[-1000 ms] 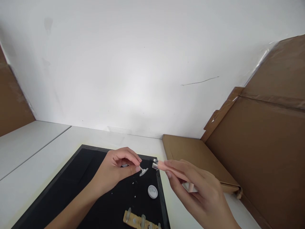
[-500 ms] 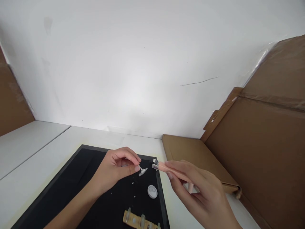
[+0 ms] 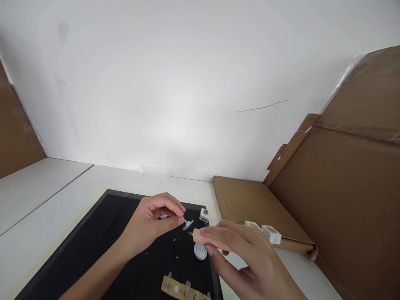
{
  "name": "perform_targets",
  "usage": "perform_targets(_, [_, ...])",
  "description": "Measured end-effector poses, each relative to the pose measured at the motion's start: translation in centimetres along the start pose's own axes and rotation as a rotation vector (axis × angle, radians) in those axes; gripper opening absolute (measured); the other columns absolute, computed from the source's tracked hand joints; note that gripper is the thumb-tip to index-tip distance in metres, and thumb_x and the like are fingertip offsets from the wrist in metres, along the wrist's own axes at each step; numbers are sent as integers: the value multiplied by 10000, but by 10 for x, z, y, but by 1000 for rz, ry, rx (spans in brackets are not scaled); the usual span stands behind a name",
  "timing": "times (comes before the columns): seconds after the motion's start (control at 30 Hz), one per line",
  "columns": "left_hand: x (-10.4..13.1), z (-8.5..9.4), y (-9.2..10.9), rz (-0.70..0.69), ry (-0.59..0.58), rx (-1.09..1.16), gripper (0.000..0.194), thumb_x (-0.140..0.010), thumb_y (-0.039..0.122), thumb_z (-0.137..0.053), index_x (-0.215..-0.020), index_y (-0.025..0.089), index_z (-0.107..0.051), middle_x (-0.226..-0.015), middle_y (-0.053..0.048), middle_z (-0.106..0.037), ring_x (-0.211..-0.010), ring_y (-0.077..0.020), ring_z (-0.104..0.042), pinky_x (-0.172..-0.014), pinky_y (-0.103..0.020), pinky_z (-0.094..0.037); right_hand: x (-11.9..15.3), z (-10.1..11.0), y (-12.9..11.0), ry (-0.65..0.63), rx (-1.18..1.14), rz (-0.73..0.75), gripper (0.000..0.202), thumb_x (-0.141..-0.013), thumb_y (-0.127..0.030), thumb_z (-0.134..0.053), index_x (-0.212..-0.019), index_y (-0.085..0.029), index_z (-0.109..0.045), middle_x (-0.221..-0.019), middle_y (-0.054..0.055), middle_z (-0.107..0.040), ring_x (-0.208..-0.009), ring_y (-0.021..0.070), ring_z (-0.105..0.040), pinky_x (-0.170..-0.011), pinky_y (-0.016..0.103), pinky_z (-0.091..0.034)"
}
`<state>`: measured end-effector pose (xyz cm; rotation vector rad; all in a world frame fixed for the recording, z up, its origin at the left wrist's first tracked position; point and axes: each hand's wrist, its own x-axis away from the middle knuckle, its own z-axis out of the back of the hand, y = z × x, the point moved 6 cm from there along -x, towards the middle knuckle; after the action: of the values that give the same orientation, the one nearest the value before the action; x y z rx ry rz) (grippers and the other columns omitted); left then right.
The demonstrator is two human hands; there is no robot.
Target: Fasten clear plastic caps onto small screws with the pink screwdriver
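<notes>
My left hand is closed in a pinch on the stem of a small whitish piece with a translucent disc at its end, held above the black mat. Close by on the right, my right hand grips a pink-handled tool whose thin tip points left, just below the disc and apart from it. Beneath the tool lies a round white dish, partly covered by it. A tan strip with several upright translucent pieces sits at the mat's near edge.
A small white block-like container stands at the mat's far right corner. Two white square containers are by the flat cardboard box on the right. Cardboard walls and a white wall enclose the white table.
My right hand has moved left and down, bringing the pink tool's tip close to the piece. The white containers behind it have come into view. My left hand stays in place.
</notes>
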<state>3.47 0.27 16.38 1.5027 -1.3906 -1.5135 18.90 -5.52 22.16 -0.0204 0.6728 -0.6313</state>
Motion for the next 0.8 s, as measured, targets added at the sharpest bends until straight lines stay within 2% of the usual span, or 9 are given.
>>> perform_targets(0.3, [5, 2, 1, -3, 3, -21, 136, -683, 58, -726, -652, 190, -737, -765, -26, -688, -713, -122, -623, -641, -208, -505, 3, 5, 5, 91, -10, -40, 249, -880, -95, -465, -1040, -230, -600, -646, -12, -640, -508, 108, -550, -447, 212, -390])
perform_targets(0.53, [1, 0, 0, 14, -4, -2, 110, -690, 85, -736, -670, 194, -738, -760, -20, -681, -705, -120, -617, -642, -208, -501, 0, 5, -1, 45, -30, 4, 259, -853, -75, -492, -1013, -234, -620, -691, -24, -670, -524, 102, -581, -476, 220, -427])
perform_targets(0.8, [5, 2, -2, 30, -12, -13, 107, -695, 88, -736, -672, 193, -734, -768, -23, -679, -711, -125, -610, -639, -217, -495, 2, 6, 5, 97, -23, -36, 248, -880, -94, -486, -1046, -234, -607, -648, -22, -650, -501, 98, -556, -444, 211, -396])
